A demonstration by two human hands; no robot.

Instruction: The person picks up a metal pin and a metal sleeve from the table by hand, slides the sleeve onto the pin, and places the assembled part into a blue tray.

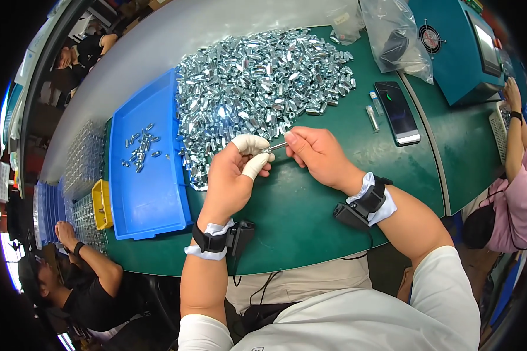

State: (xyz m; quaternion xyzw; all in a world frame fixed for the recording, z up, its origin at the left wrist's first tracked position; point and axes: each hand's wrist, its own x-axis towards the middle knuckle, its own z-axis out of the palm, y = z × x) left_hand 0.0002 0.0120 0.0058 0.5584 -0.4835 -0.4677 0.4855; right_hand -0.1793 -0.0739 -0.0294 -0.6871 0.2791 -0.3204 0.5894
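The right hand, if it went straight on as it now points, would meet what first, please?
Most likely the left hand, whose covered fingertips lie just ahead along the rod, though the exact depth is unclear.

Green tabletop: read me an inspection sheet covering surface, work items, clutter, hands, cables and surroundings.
Surface: green tabletop, seam toward the right.
Work items: large heap of shiny metal pieces; blue tray beside it holds a small scatter of similar ones.
Clutter: phone, two small tubes, clear plastic bags.
Hands: right hand pinches a slim metal rod; left hand, with covered fingertips, meets its other end, grip unclear.
Cables: thin dark cables below the near edge.
Surroundings: teal machine at upper right; other people both sides.
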